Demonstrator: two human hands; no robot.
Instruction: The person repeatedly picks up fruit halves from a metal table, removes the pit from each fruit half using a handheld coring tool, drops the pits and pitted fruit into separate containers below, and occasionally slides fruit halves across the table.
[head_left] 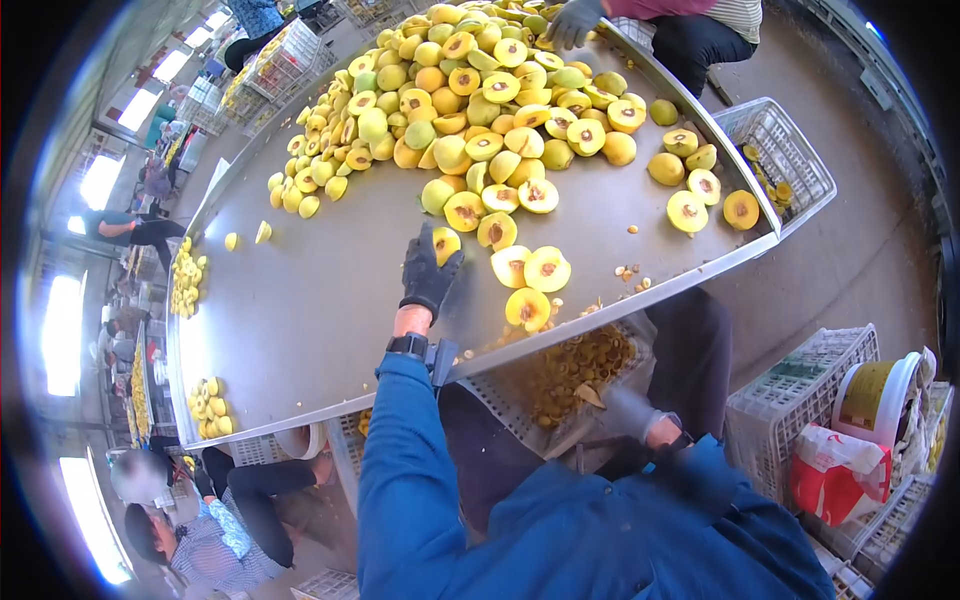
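My left hand (pixel 430 272), in a dark glove, reaches over the metal table (pixel 330 320). Its thumb and index finger close around a yellow peach half (pixel 446 243) at the near edge of the fruit pile (pixel 450 110). Many fruits in that pile are cut, showing brown pits or hollows. Just right of this hand lie several peach halves (pixel 527 309), cut faces up. My right hand (pixel 637 412) is low, by my lap beyond the table's edge. Motion smears it, so its fingers and anything in them cannot be made out.
Below the table edge, a crate (pixel 480 392) holds pits and scraps (pixel 575 385). A white crate (pixel 805 160) stands at the right corner. Nearer are stacked crates (pixel 790 380), a white bucket (pixel 880 395) and a red-white bag (pixel 840 470). Another person's gloved hand (pixel 575 22) touches the pile's far side.
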